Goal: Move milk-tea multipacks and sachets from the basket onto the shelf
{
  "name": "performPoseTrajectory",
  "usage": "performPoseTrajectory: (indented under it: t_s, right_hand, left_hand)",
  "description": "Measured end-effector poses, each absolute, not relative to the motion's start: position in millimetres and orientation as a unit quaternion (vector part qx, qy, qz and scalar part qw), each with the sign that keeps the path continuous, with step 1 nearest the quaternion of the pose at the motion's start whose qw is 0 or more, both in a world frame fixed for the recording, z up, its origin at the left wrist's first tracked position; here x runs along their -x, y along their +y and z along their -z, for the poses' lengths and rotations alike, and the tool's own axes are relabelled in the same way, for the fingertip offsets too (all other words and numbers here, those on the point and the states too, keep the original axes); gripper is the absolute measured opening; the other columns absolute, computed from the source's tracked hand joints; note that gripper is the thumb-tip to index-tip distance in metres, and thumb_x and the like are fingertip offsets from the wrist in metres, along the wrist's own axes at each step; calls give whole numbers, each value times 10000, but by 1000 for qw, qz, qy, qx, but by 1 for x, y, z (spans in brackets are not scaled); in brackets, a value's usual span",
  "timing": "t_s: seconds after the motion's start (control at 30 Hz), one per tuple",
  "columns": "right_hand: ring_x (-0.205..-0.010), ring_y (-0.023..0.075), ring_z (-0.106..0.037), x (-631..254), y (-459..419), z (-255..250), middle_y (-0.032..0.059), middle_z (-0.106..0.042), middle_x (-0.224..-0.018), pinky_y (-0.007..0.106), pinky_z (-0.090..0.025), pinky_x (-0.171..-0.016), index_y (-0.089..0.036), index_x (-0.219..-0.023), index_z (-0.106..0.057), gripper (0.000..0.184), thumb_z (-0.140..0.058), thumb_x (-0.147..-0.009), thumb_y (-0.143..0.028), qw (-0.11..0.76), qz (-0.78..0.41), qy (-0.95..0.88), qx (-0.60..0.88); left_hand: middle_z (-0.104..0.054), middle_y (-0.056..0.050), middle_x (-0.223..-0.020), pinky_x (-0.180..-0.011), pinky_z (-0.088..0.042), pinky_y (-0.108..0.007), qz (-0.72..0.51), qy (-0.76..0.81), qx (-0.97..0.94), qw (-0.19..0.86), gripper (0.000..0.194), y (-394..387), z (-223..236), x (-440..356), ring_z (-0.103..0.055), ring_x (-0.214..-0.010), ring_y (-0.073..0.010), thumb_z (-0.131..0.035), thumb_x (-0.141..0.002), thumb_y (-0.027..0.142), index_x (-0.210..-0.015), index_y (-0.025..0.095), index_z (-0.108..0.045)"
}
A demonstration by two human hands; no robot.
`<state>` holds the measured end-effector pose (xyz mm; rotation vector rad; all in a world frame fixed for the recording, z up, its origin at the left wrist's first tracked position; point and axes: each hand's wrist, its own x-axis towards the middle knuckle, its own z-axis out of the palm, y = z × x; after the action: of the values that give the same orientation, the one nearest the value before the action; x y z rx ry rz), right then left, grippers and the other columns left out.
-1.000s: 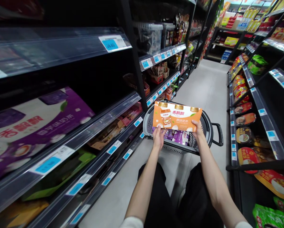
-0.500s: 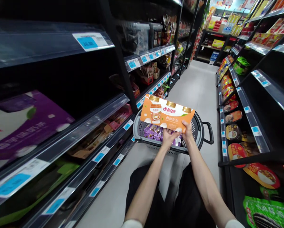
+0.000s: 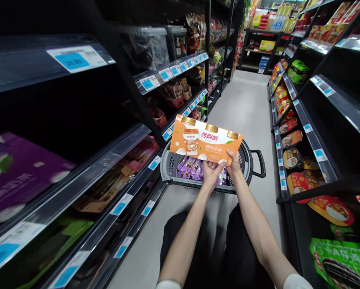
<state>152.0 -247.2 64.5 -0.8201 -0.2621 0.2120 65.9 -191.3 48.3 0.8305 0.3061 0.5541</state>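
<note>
An orange and white milk tea multipack point(image 3: 206, 139) with gold tops along its upper edge is held up between both my hands. My left hand point(image 3: 210, 173) is closed on its lower edge from below. At its lower right corner my right hand point(image 3: 234, 161) grips it, thumb on the front face. Directly beneath the pack is a grey and black shopping basket point(image 3: 164, 170) with a black handle to the right. Purple-wrapped packets point(image 3: 190, 167) lie inside the basket. Part of the basket's inside is hidden by the pack and my hands.
A dark shelf point(image 3: 128, 142) with price tags runs along my left, holding a purple box point(image 3: 23, 172). On the right, a shelf point(image 3: 306, 132) carries instant noodle tubs point(image 3: 300, 185) and a green bag point(image 3: 342, 263). The pale aisle floor point(image 3: 246, 94) stretches ahead to another shelf.
The view has shifted slightly, so the basket, pack and my hands sit a little further left. My grip on the milk tea pack stays the same.
</note>
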Motion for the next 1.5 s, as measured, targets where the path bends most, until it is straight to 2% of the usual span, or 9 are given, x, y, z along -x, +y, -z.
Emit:
performPoseTrajectory:
  t_s: [0.23, 0.47, 0.6, 0.77, 1.0, 1.07, 1.3, 1.37, 1.5]
  right_hand:
    - [-1000, 288, -758, -151, -249, -66, 47, -790, -986, 428, -644, -891, -224, -1038, -628, 429, -813, -662, -314, 904, -104, -101, 401]
    - [-1002, 280, -760, -153, -256, -70, 38, -795, -963, 414, -639, -901, -222, -1054, -628, 435, -814, -663, -264, 910, -108, -128, 378]
    - [-976, 273, -767, -151, -255, -71, 34, -793, -966, 410, -641, -893, -225, -1055, -623, 442, -828, -665, -261, 911, -110, -123, 379]
    - [-960, 275, -765, -149, -254, -70, 36, -790, -949, 418, -645, -877, -225, -1032, -619, 439, -819, -645, -286, 907, -106, -107, 392]
    - [-934, 260, -765, -149, -253, -72, 31, -789, -957, 410, -642, -881, -229, -1065, -615, 464, -820, -653, -287, 906, -96, -114, 396]
    - [-951, 262, -764, -149, -252, -72, 35, -788, -972, 410, -642, -879, -231, -1076, -613, 471, -829, -664, -301, 903, -100, -123, 400]
    - [-928, 247, -763, -145, -250, -71, 35, -786, -1014, 396, -650, -863, -239, -1101, -606, 495, -848, -674, -302, 899, -107, -134, 403]
    - [-935, 252, -764, -144, -251, -74, 36, -786, -1006, 399, -649, -868, -235, -1096, -607, 484, -837, -676, -305, 903, -105, -126, 397]
    - [-947, 263, -762, -145, -255, -77, 38, -787, -993, 412, -644, -878, -236, -1081, -609, 477, -827, -663, -309, 903, -98, -120, 400]
  left_hand:
    - [-624, -129, -1395, -1099, -507, -426, -310, 162, -390, 852, 985, -204, -57, -71, -653, -1244, -264, -992, -478, 149, -1321, 262, -495]
    - [-724, -82, -1216, -1130, -471, -416, -229, 112, -395, 883, 852, -194, -54, -64, -675, -1211, -226, -927, -688, 293, -1400, 270, -460]
    - [-712, -110, -1239, -1101, -495, -416, -271, 143, -402, 863, 862, -199, -51, -67, -704, -1140, -223, -953, -629, 252, -1357, 240, -491]
    - [-648, -120, -1360, -1085, -513, -409, -304, 155, -396, 853, 990, -207, -56, -68, -674, -1208, -250, -986, -501, 167, -1347, 271, -484]
    - [-728, -96, -1220, -1127, -472, -438, -216, 105, -386, 891, 888, -194, -52, -62, -697, -1180, -237, -943, -667, 298, -1400, 281, -443]
    - [-730, -102, -1209, -1123, -476, -438, -239, 121, -388, 882, 897, -194, -51, -62, -707, -1156, -237, -957, -634, 273, -1380, 268, -460]
    - [-618, -128, -1410, -1103, -508, -425, -308, 151, -374, 862, 988, -203, -54, -65, -637, -1273, -268, -984, -469, 127, -1321, 258, -501]
    - [-629, -117, -1399, -1109, -503, -423, -283, 131, -375, 873, 989, -202, -56, -63, -651, -1256, -261, -982, -508, 151, -1353, 273, -484]
    - [-679, -102, -1337, -1145, -469, -426, -242, 97, -368, 893, 819, -197, -59, -60, -657, -1258, -250, -924, -693, 293, -1385, 281, -486]
